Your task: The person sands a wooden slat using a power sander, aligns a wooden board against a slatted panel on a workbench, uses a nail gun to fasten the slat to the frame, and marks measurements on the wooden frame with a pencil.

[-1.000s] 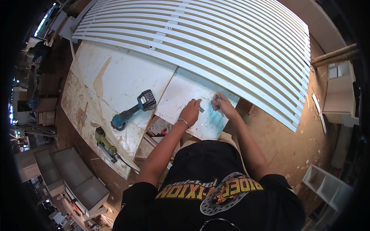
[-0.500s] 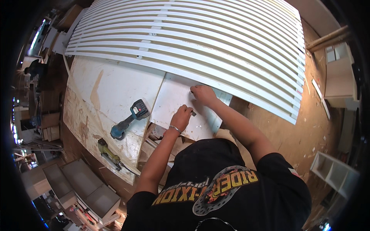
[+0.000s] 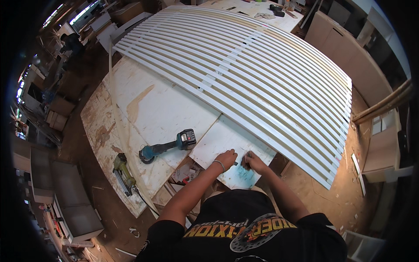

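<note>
My left hand (image 3: 227, 160), with a bracelet at its wrist, is closed over a white board (image 3: 208, 146). A small dark flat piece (image 3: 236, 163) pokes out from its fingertips. My right hand (image 3: 254, 162) is close beside it on the right, its fingers bent and pressed together. Something small and dark shows at those fingertips, too small to name. Just beyond both hands is the near edge of a large white slatted panel (image 3: 270, 105), lying across the worktable. Left of my hands, a teal cordless angle grinder (image 3: 166, 146) with a black battery rests on the worktable.
An olive-green nail gun (image 3: 123, 174) lies at the left side of the worn worktable (image 3: 144, 122). A long thin wooden strip (image 3: 115, 109) runs along that side. Grey cabinet boxes (image 3: 78, 214) stand lower left. Wooden cabinets (image 3: 349, 52) line the right, and scraps litter the floor.
My right hand has come back from the panel's edge to beside my left hand. The view has shifted, showing more beyond the panel. My left hand still holds the small dark piece.
</note>
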